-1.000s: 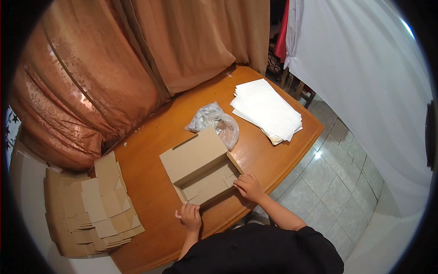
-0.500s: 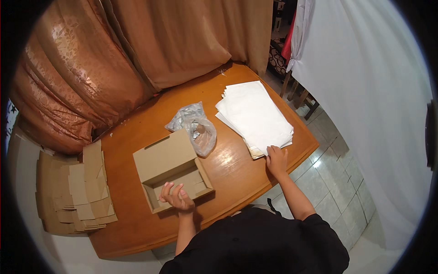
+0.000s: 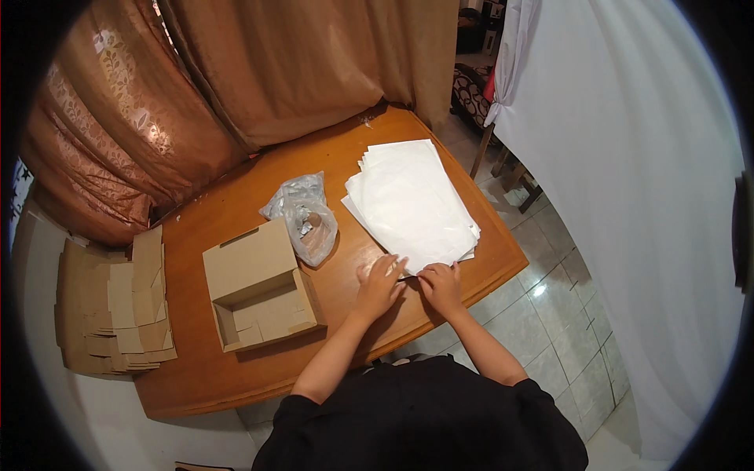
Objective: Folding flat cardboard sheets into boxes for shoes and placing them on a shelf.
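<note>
A thick stack of white paper sheets (image 3: 412,200) lies on the table, its edges slightly fanned. At its near corner, my left hand (image 3: 380,287) rests with fingers spread, the tips touching the sheets. My right hand (image 3: 442,287) is just to the right of it, fingers closed on the near edge of the top sheet. How many sheets it grips cannot be made out. To the left stands a brown cardboard box (image 3: 265,314) with its lid raised and nothing seen inside. Behind the box sits a clear plastic bag (image 3: 308,228) holding small silvery items.
Flattened cardboard pieces (image 3: 126,314) are piled at the left end of the wooden table (image 3: 228,392). Brown curtains (image 3: 283,71) hang along the far edge. A white cloth (image 3: 620,157) hangs on the right, over a tiled floor (image 3: 542,314).
My left hand has moved right, from above the open box to the paper stack's near corner. My right hand has shifted slightly along the stack's near edge. The view has turned a little.
</note>
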`<action>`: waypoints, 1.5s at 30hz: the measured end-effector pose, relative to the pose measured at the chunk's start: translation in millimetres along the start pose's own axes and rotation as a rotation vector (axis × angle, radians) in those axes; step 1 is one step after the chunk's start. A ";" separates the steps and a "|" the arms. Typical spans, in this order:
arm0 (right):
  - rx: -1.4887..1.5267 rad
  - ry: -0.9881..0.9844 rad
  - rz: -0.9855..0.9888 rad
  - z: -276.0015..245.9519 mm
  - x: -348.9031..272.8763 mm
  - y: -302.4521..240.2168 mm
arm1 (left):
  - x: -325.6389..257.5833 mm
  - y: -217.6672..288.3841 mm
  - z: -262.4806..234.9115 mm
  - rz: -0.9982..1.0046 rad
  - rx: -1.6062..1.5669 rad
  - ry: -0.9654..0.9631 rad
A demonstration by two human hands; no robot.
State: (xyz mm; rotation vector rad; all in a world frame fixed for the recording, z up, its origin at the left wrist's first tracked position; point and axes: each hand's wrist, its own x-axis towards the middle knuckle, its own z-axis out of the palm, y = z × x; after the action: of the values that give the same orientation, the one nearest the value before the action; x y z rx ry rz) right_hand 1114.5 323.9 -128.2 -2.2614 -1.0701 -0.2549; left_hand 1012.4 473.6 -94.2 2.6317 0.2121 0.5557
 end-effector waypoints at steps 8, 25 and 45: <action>0.066 0.014 0.073 -4.7 -14.1 15.9 | 28.6 -22.1 42.4 0.259 0.044 -0.147; 0.096 0.066 0.202 -9.5 -13.3 22.2 | 55.8 -27.5 8.0 -0.061 -0.393 -0.102; 0.005 -0.185 0.160 -18.2 6.6 22.7 | 71.7 -40.4 15.6 -0.175 -0.677 -0.181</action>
State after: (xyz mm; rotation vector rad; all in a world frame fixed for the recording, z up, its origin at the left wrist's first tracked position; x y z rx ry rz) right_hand 1137.5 306.0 -121.3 -2.3867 -0.9718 0.0232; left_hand 1081.6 520.3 -100.1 1.9655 0.1590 0.2618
